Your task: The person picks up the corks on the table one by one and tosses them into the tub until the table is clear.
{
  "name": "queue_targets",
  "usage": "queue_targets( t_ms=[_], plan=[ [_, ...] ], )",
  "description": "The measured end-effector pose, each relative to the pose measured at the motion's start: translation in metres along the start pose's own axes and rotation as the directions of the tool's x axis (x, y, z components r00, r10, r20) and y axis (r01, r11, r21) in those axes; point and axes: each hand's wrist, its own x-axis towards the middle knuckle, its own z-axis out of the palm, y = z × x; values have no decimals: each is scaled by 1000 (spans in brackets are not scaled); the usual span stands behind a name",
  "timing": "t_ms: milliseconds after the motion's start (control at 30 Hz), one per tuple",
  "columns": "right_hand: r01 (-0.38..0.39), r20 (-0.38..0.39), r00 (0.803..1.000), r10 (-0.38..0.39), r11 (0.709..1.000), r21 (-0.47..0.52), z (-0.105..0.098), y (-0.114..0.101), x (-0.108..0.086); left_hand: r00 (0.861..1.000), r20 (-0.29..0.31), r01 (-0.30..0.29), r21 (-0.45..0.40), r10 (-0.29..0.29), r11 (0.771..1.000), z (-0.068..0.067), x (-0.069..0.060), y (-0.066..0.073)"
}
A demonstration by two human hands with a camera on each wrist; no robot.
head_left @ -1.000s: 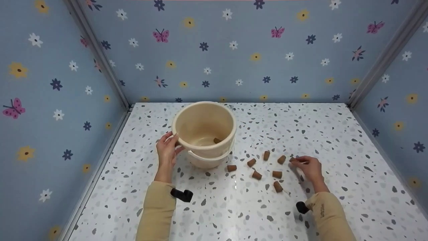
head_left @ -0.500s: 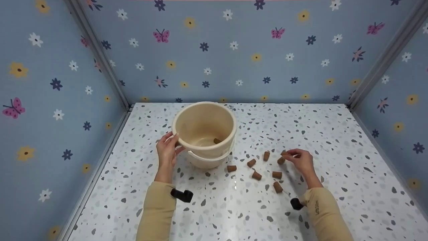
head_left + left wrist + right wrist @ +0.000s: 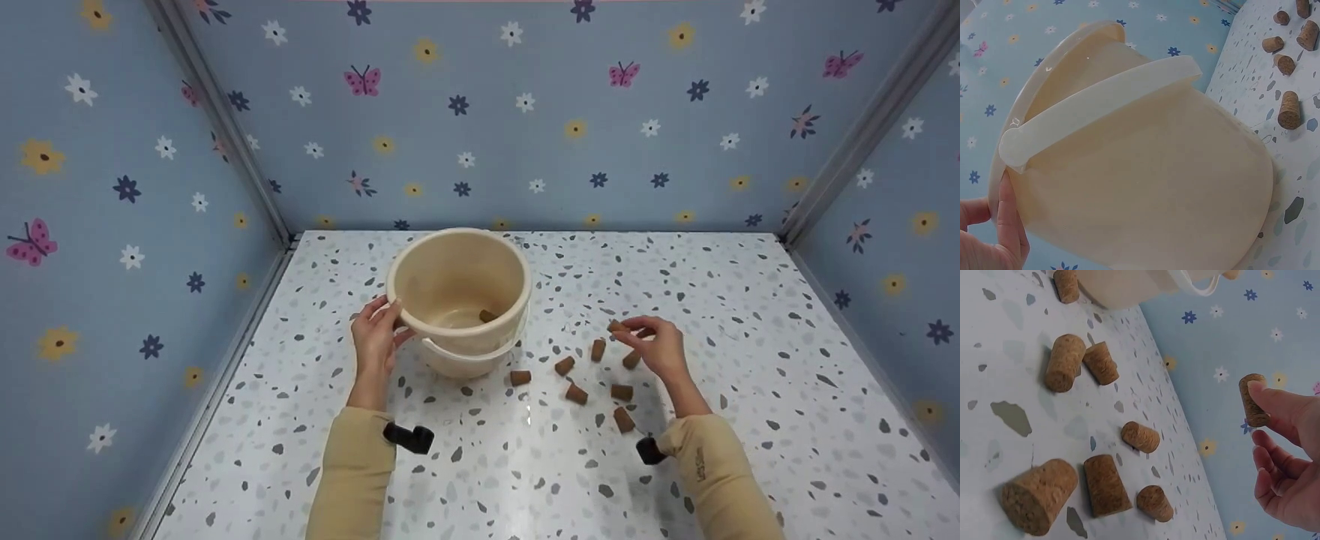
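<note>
A cream bucket (image 3: 461, 352) with a white handle (image 3: 1100, 109) stands upright, left of centre on the table. My left hand (image 3: 375, 341) grips its rim on the left side, thumb and fingers on either side of the edge. Inside the bucket lies a brown cork (image 3: 487, 316). Between thumb and fingers of my right hand (image 3: 660, 349) is pinched another cork (image 3: 1253, 400), held above the table. Several loose corks (image 3: 622, 392) lie scattered between the bucket and the right hand; one cork (image 3: 631, 359) is just below that hand.
The speckled white table (image 3: 720, 285) is bordered by blue flowered walls (image 3: 525, 150) at the back and both sides. Black wrist cameras (image 3: 409, 437) sit on both sleeves.
My right hand has lifted a cork off the table and carried it left, toward the bucket. The left hand and the bucket have stayed put.
</note>
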Motion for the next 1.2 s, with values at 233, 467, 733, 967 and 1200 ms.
queue_targets(
  t_ms=[233, 467, 733, 967, 1200],
  plan=[
    [100, -13, 995, -99, 994, 45, 5, -25, -1, 998, -35, -52, -6, 52, 999, -6, 15, -17],
    [215, -54, 976, -210, 971, 105, 11, -47, -5, 998, -20, -52, 49, 53, 997, -4, 3, -10],
    [292, -65, 956, -286, 945, 150, 21, -66, -7, 996, -41, 79, 65, -76, 995, 8, -22, 24],
    [330, -42, 944, -327, 931, 154, 33, -86, -6, 999, -24, -29, 63, 30, 998, 0, -3, 0],
    [345, -19, 938, -347, 922, 178, 46, -103, -6, 991, -81, 113, 79, -107, 990, 46, -90, 90]
  ],
)
